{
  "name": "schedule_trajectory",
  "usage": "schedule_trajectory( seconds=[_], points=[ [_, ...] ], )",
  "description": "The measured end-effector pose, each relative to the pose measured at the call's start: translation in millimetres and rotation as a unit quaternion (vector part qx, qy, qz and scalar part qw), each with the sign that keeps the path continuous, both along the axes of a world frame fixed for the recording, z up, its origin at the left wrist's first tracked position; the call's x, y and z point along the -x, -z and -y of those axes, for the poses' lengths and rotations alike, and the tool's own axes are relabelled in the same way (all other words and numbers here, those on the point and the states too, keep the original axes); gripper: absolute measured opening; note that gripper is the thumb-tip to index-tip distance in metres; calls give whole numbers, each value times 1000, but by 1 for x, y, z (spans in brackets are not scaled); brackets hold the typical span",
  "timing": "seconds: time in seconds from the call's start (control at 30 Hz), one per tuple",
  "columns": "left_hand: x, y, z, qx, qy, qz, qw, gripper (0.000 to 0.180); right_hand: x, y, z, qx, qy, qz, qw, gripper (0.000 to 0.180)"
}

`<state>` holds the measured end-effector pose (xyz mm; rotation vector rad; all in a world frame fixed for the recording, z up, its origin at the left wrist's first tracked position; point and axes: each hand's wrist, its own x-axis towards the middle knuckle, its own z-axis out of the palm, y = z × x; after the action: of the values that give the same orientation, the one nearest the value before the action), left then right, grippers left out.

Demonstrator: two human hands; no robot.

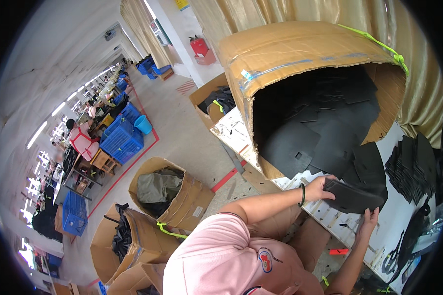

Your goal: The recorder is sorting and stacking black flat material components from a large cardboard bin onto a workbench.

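Note:
My left hand (325,188), with a dark bracelet at the wrist, grips the left end of a black flat panel (350,197). The fingers of my right hand (368,221) are closed on the panel's lower right edge. The panel is tilted above the front of a white table (339,227). Right behind it another black panel (370,162) rises, partly covered. Beyond my hands a large cardboard box (280,44) lies on its side, its mouth towards me, holding a heap of black panels (325,132).
A fanned stack of black pieces (411,167) lies on the table's right, with scissors (391,260) nearer. Open cardboard boxes (184,196) with dark material stand on the floor to my left. Farther off are blue crates (120,135) and a seated person in pink (82,140).

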<state>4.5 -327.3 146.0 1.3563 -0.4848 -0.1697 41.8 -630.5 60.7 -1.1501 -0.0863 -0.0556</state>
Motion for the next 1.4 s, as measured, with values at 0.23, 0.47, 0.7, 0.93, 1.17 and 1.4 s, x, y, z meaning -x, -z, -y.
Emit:
schedule_trajectory(
  seconds=[0.23, 0.47, 0.7, 0.93, 1.17, 1.4],
  points=[
    [6, -12, -4, -56, 2, 19, 998, 33, 23, -87, -26, 197, 37, 167, 965, 94],
    [-4, 32, 33, -163, -129, 71, 976, 51, 48, -24, 22, 388, -3, 15, 922, 82],
    [6, -17, -8, 73, -93, -174, 978, 39, 36, -52, -24, 91, -117, 51, 988, 70],
    [-22, -9, 18, 62, -29, -153, 986, 31, -26, -190, 78, 60, 130, 132, 981, 65],
    [-5, 85, 18, -59, -72, -174, 980, 10, -145, -258, 198, 34, 185, 79, 979, 59],
    [0, 87, 8, -40, -81, -164, 982, 8, -188, -192, 206, 360, 281, -161, 875, 66]
  ],
)
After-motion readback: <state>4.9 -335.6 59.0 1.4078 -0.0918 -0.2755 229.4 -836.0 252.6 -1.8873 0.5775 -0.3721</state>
